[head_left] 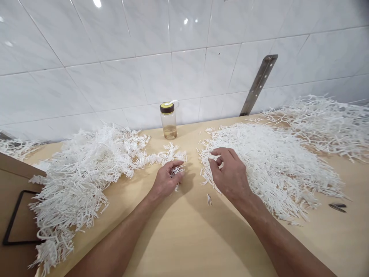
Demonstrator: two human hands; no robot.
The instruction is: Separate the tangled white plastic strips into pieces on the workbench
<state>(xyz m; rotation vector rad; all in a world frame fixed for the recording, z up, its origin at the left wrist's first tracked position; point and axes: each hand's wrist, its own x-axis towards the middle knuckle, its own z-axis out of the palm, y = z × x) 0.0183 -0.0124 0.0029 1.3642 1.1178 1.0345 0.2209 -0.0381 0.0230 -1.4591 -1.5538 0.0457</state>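
Note:
My left hand [169,179] is closed around a small bunch of thin white branching plastic pieces [178,169], just above the table. My right hand [230,169] hovers at the near left edge of a broad heap of short white sticks [268,161]. Its thumb and index finger are apart, the other fingers curl in, and nothing shows between them. A tall heap of white branching pieces [86,169] lies to the left, with a thin trail [161,157] running from it toward my left hand. One small white cluster [209,199] rests alone below my right hand.
A clear bottle [169,125] with a dark lid and some brownish liquid stands near the tiled wall [152,80]. Longer white branching strands [325,123] lie far right. A metal bracket [259,84] leans there. Two small dark objects [338,207] lie right; a brown box [17,200] stands left.

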